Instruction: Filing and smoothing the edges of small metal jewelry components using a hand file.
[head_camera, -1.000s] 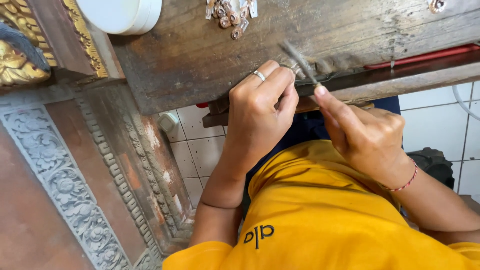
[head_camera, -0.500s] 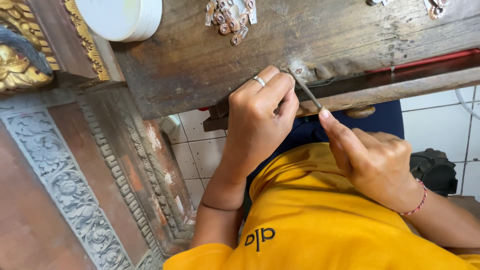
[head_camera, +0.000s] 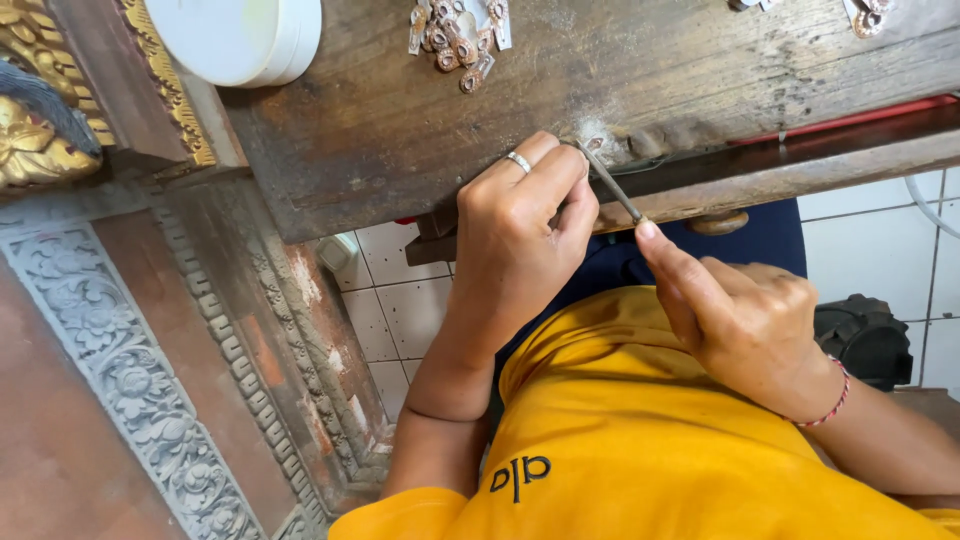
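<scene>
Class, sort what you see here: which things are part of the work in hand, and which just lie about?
In use:
left hand, pressed on the bench edge
right hand
thin metal file
wooden bench

Lying about:
white round container
small metal pieces
carved grey moulding

Workpiece under left hand (head_camera: 520, 235) hidden by curled fingers; kind not determinable. Lower end of thin metal tool (head_camera: 612, 185) concealed in right hand (head_camera: 745, 320). White round container (head_camera: 240, 35) cut by top edge. Small metal pieces (head_camera: 455, 35) too small to identify.
</scene>
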